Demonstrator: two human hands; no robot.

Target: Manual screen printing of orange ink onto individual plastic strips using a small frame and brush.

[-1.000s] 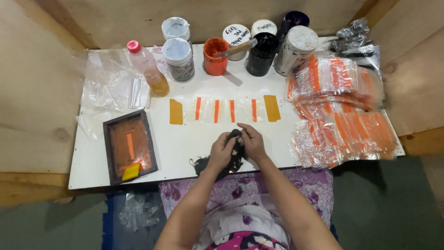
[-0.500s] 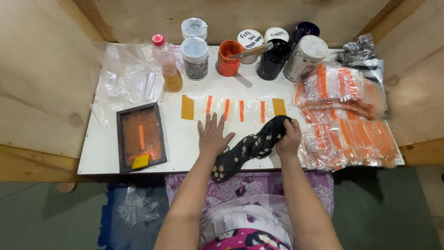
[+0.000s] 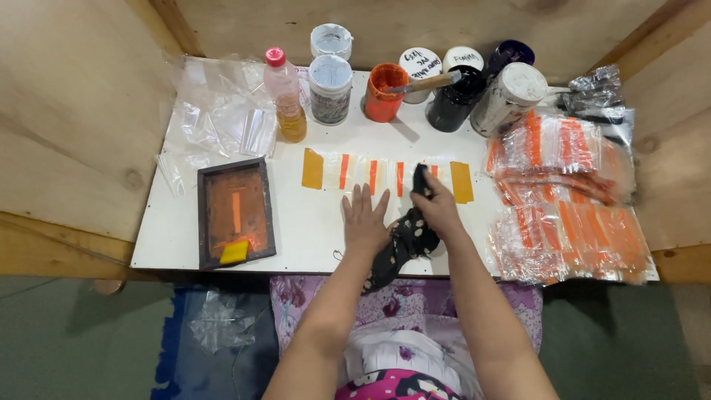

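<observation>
We judge this to be a wiping step: our right hand [image 3: 438, 210] is clenched around a black dotted cloth [image 3: 404, 241], pressing its bunched tip onto the taped-down clear strip with orange bars [image 3: 385, 175] at the table's centre, while our left hand [image 3: 364, 218] lies flat with fingers spread, grasping nothing, bracing the sheet's lower edge. The next move, we think, calls for light, even pressure so the thin plastic stays flat under its mustard tape ends. At nine o'clock sits a dark-framed printing screen [image 3: 235, 212] stained orange; at three o'clock, glossy stacks of printed bags [image 3: 570, 222]; at twelve o'clock, paint jars [image 3: 382, 92].
</observation>
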